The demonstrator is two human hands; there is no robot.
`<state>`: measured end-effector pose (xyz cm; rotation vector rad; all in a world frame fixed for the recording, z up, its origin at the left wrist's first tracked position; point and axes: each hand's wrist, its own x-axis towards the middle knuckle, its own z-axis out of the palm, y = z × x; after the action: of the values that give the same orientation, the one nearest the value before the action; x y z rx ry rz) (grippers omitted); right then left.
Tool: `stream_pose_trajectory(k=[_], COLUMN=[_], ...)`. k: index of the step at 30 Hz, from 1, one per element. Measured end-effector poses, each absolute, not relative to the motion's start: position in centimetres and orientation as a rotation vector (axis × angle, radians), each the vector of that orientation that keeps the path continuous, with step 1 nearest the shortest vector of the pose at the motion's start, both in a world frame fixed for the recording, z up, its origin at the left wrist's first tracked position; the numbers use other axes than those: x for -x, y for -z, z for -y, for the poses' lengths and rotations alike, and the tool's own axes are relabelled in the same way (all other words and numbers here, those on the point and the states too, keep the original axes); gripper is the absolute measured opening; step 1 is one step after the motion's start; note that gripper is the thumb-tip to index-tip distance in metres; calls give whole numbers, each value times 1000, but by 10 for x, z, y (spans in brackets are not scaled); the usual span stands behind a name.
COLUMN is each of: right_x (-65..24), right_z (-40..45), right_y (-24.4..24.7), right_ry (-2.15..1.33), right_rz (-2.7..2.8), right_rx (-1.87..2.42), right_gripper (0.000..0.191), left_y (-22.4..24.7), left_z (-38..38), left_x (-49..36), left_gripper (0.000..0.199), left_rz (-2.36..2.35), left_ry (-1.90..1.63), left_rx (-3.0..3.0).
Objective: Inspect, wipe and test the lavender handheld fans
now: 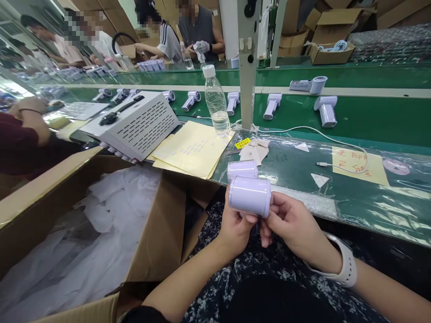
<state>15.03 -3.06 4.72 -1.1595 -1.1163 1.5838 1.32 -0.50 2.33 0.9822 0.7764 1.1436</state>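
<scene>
Busy workshop behind, green tabletop [286, 170] in front, and right at its near edge, the lilac cylinder [249, 196]! The left hand [235, 231] grips it from below, apparently steadying it; the right hand's [296, 222] fingers close on its end. A second cylinder [241, 169] sits just behind. Cardboard box [158, 233] crowds the left; rightward looks roomier.

Glossy green workbench [286, 159], light glare [393, 207] near its right edge — grey metal post [247, 89] upright at its far edge. Long green surface [380, 114] beyond; cardboard cartons [335, 54] behind — pale column [229, 27] too.
</scene>
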Motion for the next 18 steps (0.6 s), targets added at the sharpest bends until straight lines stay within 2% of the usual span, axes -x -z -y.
stream_pose_trajectory(k=[5, 11, 18], right_x=[-151, -151, -150], right_z=[31, 30, 27], right_y=[-43, -37, -35], right_ry=[-1618, -1642, -1681], right_rz=[1055, 945, 866], right_rx=[1089, 1036, 987], right_gripper=[28, 30, 32], left_y=[-10, 15, 20], left_z=[6, 8, 13], left_x=[-17, -18, -21], left_gripper=[66, 72, 71], left_rz=[-619, -740, -677], left_ry=[-1019, -1060, -1080], left_rx=[-1029, -905, -803])
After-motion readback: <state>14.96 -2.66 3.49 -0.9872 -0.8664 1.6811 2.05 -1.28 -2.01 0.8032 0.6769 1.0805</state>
